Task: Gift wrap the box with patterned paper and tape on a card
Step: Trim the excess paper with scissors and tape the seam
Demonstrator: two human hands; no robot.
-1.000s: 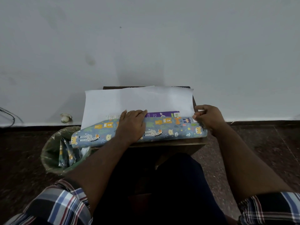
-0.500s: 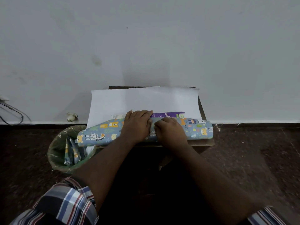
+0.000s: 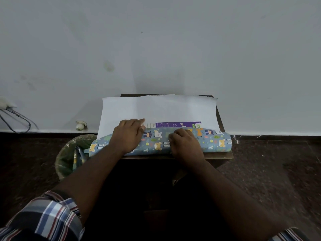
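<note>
Head view: left hand (image 3: pixel 128 135) fingers lie flat, right hand (image 3: pixel 185 142) fingers are bent, both pressed on animal-print paper (image 3: pixel 156 142) folded over a purple box (image 3: pixel 177 124) on the desk (image 3: pixel 224 154). Paper scraps are held in the bin (image 3: pixel 69 157) beside it.

Wall (image 3: pixel 156 49) close behind table (image 3: pixel 224 154), bin (image 3: pixel 67 159) at left, right side open

Dim, soft, wide-angle view; dark foreground

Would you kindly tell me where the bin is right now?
In the head view, the bin stands on the floor at lower left, beside the table's left end and under the overhanging wrapping paper.
</note>
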